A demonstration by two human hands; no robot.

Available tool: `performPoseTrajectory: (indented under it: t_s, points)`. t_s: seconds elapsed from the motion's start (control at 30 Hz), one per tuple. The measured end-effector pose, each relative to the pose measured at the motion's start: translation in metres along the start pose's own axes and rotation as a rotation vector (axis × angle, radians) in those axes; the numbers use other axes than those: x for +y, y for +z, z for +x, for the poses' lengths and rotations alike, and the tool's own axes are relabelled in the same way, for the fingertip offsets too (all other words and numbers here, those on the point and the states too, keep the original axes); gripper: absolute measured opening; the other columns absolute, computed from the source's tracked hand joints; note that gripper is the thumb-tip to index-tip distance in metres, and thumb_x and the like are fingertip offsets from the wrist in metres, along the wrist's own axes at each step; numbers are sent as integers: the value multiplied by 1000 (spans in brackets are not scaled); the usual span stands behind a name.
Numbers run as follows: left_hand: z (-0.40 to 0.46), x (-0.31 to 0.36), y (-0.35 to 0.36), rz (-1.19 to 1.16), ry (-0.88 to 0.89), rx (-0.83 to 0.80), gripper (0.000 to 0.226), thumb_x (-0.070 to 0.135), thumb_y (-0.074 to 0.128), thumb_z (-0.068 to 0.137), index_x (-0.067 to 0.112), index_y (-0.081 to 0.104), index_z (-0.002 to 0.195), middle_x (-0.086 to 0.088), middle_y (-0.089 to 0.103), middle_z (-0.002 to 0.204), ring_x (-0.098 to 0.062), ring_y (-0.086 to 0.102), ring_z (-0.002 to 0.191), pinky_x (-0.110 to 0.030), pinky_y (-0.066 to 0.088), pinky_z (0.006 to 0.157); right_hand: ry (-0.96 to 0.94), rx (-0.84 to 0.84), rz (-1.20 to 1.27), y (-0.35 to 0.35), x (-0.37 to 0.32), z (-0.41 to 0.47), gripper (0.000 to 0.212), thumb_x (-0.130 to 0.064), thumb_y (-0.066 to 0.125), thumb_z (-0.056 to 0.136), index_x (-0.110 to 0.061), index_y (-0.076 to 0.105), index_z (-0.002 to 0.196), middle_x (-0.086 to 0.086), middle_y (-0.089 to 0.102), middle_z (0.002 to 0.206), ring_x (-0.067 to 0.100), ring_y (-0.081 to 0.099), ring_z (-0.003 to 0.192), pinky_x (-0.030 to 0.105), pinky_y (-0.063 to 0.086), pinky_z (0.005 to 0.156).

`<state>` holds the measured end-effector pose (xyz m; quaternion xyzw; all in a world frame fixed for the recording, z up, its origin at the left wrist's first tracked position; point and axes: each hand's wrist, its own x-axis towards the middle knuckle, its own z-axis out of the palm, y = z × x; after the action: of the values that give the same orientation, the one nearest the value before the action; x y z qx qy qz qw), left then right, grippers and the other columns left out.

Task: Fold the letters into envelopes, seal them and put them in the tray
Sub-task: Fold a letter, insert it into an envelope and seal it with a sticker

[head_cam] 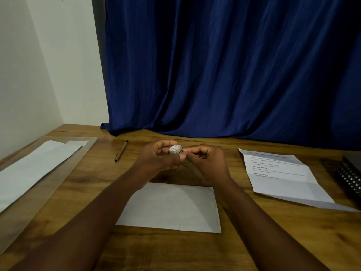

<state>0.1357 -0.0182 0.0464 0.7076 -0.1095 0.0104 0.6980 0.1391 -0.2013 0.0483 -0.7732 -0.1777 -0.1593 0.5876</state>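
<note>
A white envelope [172, 208] lies flat on the wooden table in front of me. Above its far edge my left hand [160, 155] grips a small roll of tape [175, 149] between thumb and fingers. My right hand [207, 159] pinches at the roll's right side, where the tape end is. A printed letter [283, 177], unfolded and creased, lies to the right. A clear tray [25, 208] at the left holds long white envelopes [39, 163].
A brown pen [121, 151] lies on the table beyond my left hand. A dark spiral-bound object [351, 177] sits at the right edge. A blue curtain [224, 75] hangs behind the table, with a white wall at the left.
</note>
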Motion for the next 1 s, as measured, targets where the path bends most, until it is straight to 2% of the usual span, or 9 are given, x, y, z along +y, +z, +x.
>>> performPoseTrajectory:
  t_s: [0.13,0.23,0.4,0.6,1.0]
  points:
    - [1,-3,2,78,8,90,61,31,88,63,13,64,117,-7,76,104,-22,76,94,-33,64,73,-45,-21,-60,6,1,-3,25,-10,77,88,-35,76,87,-17,75,82,-1,72,82,15,57,71]
    - [0,-3,0,42,-5,69,52,23,87,69,9,66,114,-8,77,101,-25,76,92,-31,63,72,-26,-23,-62,7,1,-2,23,-12,77,89,-35,76,86,-16,76,82,1,73,82,16,58,71]
    - [2,-5,-5,-15,-25,42,43,11,83,80,12,66,120,-8,77,106,-26,75,100,-39,63,83,90,-18,75,4,1,0,18,-9,74,91,-25,76,85,-5,78,77,6,73,73,17,59,66]
    - [5,-7,-9,-25,-32,18,45,2,71,90,13,60,133,-10,73,117,-27,73,105,-36,63,81,190,-14,177,4,4,3,8,-8,72,93,-16,76,92,2,79,79,13,75,69,20,58,60]
    - [8,-11,-11,34,-20,-24,43,-2,54,100,12,54,140,-8,68,126,-23,70,113,-35,61,89,245,7,248,3,1,2,5,-7,71,93,-10,75,94,1,79,78,13,75,67,23,60,58]
